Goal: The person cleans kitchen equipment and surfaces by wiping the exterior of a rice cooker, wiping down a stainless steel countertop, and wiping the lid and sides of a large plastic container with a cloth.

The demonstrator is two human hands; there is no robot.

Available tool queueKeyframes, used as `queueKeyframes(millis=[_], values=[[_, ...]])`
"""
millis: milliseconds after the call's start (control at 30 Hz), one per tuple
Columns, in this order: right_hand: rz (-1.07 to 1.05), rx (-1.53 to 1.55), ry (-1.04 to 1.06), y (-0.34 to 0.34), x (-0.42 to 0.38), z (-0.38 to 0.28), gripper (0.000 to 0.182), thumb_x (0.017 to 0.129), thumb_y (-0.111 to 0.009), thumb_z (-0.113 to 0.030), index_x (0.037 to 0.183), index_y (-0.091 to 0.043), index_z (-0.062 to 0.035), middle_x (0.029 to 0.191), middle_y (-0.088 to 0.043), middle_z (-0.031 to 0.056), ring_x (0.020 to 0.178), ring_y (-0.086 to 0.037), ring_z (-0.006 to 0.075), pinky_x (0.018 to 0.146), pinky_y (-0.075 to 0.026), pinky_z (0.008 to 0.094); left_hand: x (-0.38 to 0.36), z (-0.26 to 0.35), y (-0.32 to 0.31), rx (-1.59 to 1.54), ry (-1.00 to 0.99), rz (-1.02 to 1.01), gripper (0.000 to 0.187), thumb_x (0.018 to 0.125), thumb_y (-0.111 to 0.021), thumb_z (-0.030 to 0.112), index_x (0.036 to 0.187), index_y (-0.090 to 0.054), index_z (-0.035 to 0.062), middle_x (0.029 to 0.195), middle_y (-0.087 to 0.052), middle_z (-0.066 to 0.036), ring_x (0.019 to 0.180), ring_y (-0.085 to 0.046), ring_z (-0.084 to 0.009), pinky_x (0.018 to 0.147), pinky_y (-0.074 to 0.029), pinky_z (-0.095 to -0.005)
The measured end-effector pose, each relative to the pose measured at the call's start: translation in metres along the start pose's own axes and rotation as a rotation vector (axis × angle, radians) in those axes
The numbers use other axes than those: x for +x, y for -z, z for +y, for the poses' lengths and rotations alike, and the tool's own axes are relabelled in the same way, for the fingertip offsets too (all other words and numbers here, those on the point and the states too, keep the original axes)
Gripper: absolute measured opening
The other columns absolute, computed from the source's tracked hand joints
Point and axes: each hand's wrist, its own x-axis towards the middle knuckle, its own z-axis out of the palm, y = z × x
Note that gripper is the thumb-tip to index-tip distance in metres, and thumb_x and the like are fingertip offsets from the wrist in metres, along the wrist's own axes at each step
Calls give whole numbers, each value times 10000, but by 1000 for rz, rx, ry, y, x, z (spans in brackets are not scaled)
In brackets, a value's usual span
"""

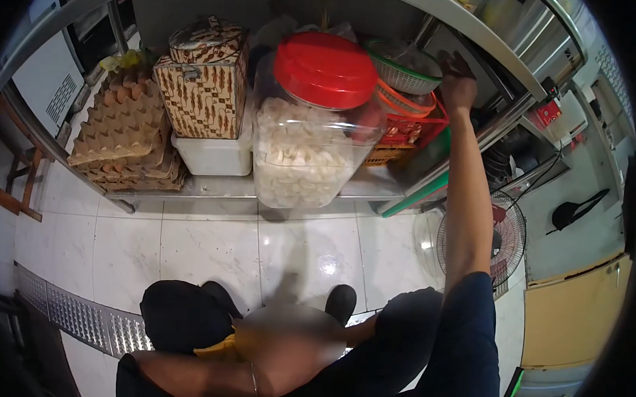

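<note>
My right hand (458, 80) reaches up to the shelf, its fingers apart beside a green-rimmed basket (405, 69); nothing shows in it. Under that basket are an orange-rimmed one (407, 99) and a red crate (405, 131). My left hand (293, 357) is low in front of my body, blurred, its fingers hidden; something yellow (219, 348) shows beside it. Left of the baskets stands a large clear jar (306, 155) with a red lid (326, 70) and pale pieces inside.
A patterned box (200, 97) stands on a white container (217, 155). Egg trays (122, 130) are stacked at the shelf's left end. A fan (511, 239) stands on the right, partly behind my forearm. A metal floor grate (78, 319) crosses the tiles.
</note>
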Motion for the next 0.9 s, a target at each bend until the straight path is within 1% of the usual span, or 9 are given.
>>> queueKeyframes(millis=[167,233,333,433,467,667,733,767,900], values=[[311,208,-362,-49,-44,79,433,906,-715,-354,1165,-663,-12,888,-714,110,780,-689,227,699,-536,354,-6,0,7,64,9,-30,164,917,-573,173,900,-668,40,788,-694,-110,709,-716,-239,617,-545,-374],[156,511,-910,-29,-77,64,338,922,-667,-347,1070,-648,-44,800,-646,82,680,-632,212,588,-488,353,-6,-1,12,68,-24,-45,152,908,-573,159,907,-669,42,786,-693,-107,709,-715,-237,615,-544,-376],[-57,760,-1234,-17,-116,41,246,945,-595,-336,927,-625,-93,667,-544,40,529,-547,190,421,-415,352,-17,-5,18,-54,-10,32,157,886,-589,168,931,-673,43,791,-692,-111,706,-711,-243,614,-546,-385],[-185,811,-1200,-24,-156,11,278,955,-576,-381,889,-589,-112,660,-512,28,516,-512,170,415,-356,294,-13,-9,31,-35,68,-170,253,897,-598,207,1104,-655,74,904,-691,-124,837,-712,-303,673,-564,-405],[-250,678,-1171,-42,-182,17,291,963,-559,-414,942,-624,-131,775,-571,25,614,-544,168,546,-423,323,-13,-11,36,-32,113,-268,322,902,-602,226,1190,-646,90,960,-690,-130,902,-713,-332,702,-574,-414],[-804,896,-1303,-34,-251,-75,414,969,-493,-525,1021,-671,-155,908,-651,6,738,-570,147,668,-445,328,-12,-56,72,-152,189,-224,436,827,-680,171,1257,-628,118,986,-691,-134,886,-694,-368,749,-568,-472],[-828,989,-1347,-28,-255,-78,452,971,-465,-553,1035,-674,-158,915,-655,-6,755,-573,138,652,-434,308,-20,-100,61,-185,205,417,536,782,-709,133,1303,-591,95,1079,-698,-156,885,-676,-403,786,-566,-462],[-842,1000,-1350,-27,-253,-78,452,971,-465,-553,1035,-674,-158,915,-655,-6,755,-573,138,652,-434,308,-14,-100,88,-244,442,429,579,782,-706,62,1341,-556,72,1197,-685,-170,979,-686,-366,869,-552,-402],[-796,1123,-1210,-26,-246,-77,499,978,-440,-583,1104,-663,-155,924,-659,-29,773,-583,124,685,-452,315,10,-182,103,-546,566,725,737,813,-624,-68,1504,-381,16,1455,-511,-214,1315,-515,-274,1053,-433,-325]])
